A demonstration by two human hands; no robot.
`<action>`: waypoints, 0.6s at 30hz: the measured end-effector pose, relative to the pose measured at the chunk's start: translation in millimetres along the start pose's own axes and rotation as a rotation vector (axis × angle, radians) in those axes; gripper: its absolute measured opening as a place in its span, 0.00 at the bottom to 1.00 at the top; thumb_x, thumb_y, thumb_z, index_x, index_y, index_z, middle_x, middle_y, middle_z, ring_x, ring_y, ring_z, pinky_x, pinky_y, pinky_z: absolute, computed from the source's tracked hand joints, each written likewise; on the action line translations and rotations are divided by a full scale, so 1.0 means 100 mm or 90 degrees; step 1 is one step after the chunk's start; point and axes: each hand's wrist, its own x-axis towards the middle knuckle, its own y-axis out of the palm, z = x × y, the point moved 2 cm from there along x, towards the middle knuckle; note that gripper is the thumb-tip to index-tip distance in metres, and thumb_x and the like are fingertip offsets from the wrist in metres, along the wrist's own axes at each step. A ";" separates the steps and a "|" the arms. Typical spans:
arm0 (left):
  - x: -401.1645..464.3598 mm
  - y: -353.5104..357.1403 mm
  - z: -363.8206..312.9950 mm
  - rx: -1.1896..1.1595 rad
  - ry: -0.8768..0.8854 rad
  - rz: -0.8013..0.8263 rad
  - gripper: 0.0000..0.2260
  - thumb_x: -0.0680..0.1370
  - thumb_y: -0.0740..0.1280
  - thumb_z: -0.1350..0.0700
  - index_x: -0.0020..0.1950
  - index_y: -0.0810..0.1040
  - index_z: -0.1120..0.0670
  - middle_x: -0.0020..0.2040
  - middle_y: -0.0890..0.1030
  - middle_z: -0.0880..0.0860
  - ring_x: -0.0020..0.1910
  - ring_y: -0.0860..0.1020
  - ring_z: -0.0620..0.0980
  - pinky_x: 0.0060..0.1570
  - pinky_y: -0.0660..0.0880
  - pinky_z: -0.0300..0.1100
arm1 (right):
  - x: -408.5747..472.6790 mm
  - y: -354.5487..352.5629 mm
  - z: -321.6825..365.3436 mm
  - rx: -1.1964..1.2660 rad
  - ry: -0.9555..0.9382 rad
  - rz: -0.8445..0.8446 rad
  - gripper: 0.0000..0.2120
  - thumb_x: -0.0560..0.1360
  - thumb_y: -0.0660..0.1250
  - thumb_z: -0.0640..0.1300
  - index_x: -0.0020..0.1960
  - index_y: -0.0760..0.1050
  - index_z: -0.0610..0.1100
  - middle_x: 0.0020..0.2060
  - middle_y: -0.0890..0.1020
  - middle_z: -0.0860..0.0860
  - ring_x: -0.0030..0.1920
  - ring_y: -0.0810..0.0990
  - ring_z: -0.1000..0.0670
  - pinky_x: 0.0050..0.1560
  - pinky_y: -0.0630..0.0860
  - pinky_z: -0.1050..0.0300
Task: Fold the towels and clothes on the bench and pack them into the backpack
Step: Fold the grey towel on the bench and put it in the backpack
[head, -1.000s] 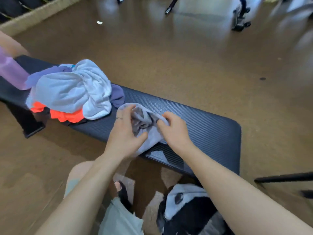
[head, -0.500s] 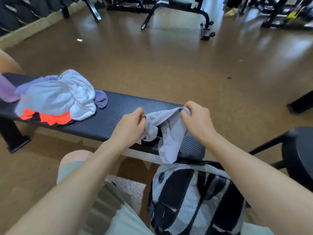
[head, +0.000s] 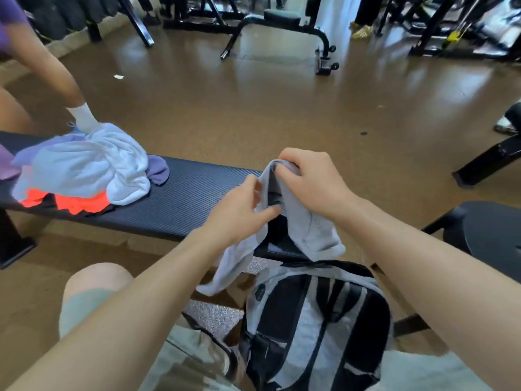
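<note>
Fingers of the right hand (head: 307, 179) curled, pinching the top edge of a grey towel (head: 307, 221); left hand (head: 239, 210) pinching the same cloth just below and left, index finger extended. Towel long axis vertical, two tails hanging below the fingers toward the grey-and-black backpack (head: 313, 323), over the black bench (head: 191, 201) end; inner folds hidden. Clothes pile (head: 84, 167) well left, partly cut off.

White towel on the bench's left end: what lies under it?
Under the white towel show an orange garment, a black edge beneath that, and purple cloth at its right, all on the bench. Whatever else the pile holds is covered.
</note>
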 end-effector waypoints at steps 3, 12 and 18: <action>0.04 0.09 -0.03 0.045 -0.020 -0.070 0.14 0.80 0.62 0.42 0.44 0.66 0.51 0.41 0.76 0.50 0.41 0.76 0.54 0.39 0.72 0.51 | -0.01 -0.08 -0.03 -0.010 -0.018 -0.064 0.09 0.78 0.62 0.48 0.44 0.77 0.46 0.35 0.80 0.49 0.39 0.77 0.46 0.41 0.73 0.50; -0.05 -0.07 0.41 0.124 -0.113 -0.044 0.05 0.82 0.56 0.57 0.47 0.63 0.55 0.39 0.73 0.57 0.35 0.69 0.57 0.34 0.63 0.48 | -0.07 -0.31 -0.38 -0.103 0.050 -0.187 0.11 0.78 0.59 0.51 0.41 0.73 0.47 0.33 0.76 0.51 0.38 0.75 0.43 0.38 0.73 0.48; -0.01 -0.35 0.30 -0.018 -0.127 -0.150 0.13 0.84 0.55 0.56 0.39 0.62 0.55 0.36 0.69 0.53 0.37 0.67 0.54 0.34 0.59 0.48 | -0.17 -0.26 -0.65 0.007 0.304 -0.178 0.11 0.77 0.60 0.43 0.37 0.70 0.39 0.31 0.71 0.48 0.36 0.68 0.45 0.34 0.62 0.51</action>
